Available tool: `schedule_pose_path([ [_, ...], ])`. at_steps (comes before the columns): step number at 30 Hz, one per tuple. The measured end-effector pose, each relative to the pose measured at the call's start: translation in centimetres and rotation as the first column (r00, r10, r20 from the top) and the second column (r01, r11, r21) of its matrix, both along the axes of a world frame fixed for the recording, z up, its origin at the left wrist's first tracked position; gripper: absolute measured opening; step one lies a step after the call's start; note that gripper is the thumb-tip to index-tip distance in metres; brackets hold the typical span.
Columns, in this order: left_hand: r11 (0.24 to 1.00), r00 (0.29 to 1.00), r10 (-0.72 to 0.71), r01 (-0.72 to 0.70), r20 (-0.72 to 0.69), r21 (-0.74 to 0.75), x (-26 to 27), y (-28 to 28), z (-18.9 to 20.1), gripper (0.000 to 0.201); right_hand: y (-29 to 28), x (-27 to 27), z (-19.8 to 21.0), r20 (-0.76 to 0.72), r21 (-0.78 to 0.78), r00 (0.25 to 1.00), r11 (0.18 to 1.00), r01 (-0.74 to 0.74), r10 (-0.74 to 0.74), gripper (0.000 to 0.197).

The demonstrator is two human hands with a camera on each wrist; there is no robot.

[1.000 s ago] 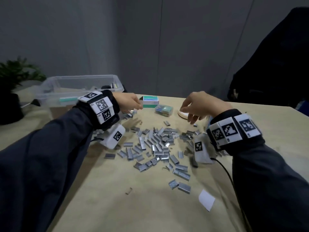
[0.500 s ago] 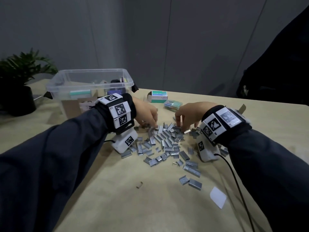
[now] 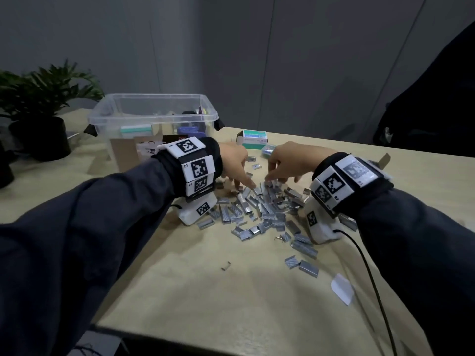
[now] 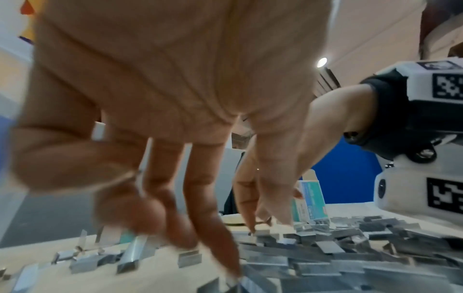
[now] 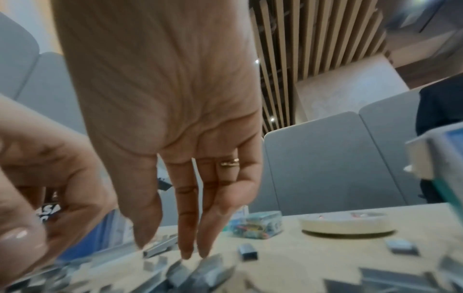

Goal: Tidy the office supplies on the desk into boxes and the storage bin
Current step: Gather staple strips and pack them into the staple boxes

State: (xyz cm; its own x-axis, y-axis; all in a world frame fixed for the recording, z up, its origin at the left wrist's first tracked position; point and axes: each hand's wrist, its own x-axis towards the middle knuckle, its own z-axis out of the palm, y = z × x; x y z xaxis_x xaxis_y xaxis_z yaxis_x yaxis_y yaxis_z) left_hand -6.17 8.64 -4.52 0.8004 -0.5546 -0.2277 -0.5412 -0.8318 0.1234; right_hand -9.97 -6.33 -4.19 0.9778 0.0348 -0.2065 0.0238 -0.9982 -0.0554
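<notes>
Looking down from the head view, two hands, left hand and right hand, fingers extended, touch one heap of staple strips, too many to count, on the tabletop before one clear storage bin and one green box; left wrist: straight fingers prod strips, gripping none; right wrist: likewise, fingertips resting on strips, one ring.

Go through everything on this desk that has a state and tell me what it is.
Storage bin: lidless, holding supplies.
Staple box: end flap open.
Staples: loose, scattered.
Left hand: fingers extended, touching staples.
Right hand: fingers extended, touching staples.
</notes>
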Motion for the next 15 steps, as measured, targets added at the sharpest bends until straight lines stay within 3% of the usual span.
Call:
schedule_pose_path([
  [5,0.993,0.972,0.024,0.004,-0.235,0.118,-0.3,-0.9,-0.6,0.034,2.2,0.8,-0.2,-0.068,-0.132,0.998,0.991,-0.014,0.005,0.040],
  [9,0.993,0.980,0.003,0.021,-0.201,0.120,-0.6,-1.2,-0.5,0.022,2.4,1.2,-0.2,-0.105,-0.151,0.994,0.988,-0.025,0.009,0.028],
  [15,0.990,0.974,-0.048,0.075,-0.223,0.116,-0.6,-0.6,0.0,0.028,1.3,1.3,-0.4,-0.134,-0.062,0.991,0.998,0.001,-0.009,0.025],
])
